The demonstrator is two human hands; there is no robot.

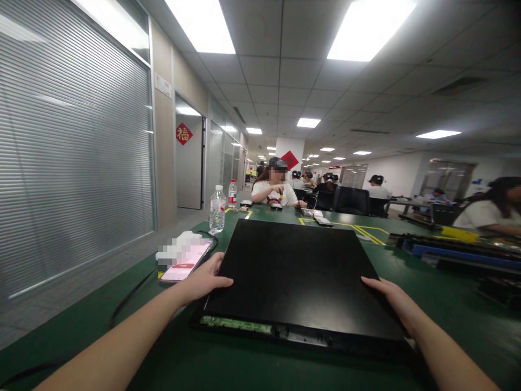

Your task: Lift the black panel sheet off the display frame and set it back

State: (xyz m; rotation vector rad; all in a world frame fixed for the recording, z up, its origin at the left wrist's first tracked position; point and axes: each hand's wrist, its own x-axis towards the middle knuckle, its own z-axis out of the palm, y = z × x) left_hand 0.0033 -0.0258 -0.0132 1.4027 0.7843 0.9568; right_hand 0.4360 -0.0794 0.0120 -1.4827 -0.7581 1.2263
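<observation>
A flat black display panel (pixel 301 271), like a monitor screen without its lower bezel, lies tilted in front of me over the green table. Along its near edge a strip of green circuit board (pixel 236 324) shows. My left hand (pixel 209 279) grips the panel's left side, thumb on top and fingers hidden below. On the right side, my right hand (pixel 393 298) holds the panel the same way, its thumb on the face. Whether the panel touches the table underneath is hard to see.
Left of the panel lie a lit phone (pixel 189 260) and a dark cable (pixel 132 296). Two plastic bottles (pixel 217 209) stand farther back. Black and blue frame parts (pixel 443 252) lie at right. Across the table sits a person (pixel 274 187) handling small items; another person is at far right.
</observation>
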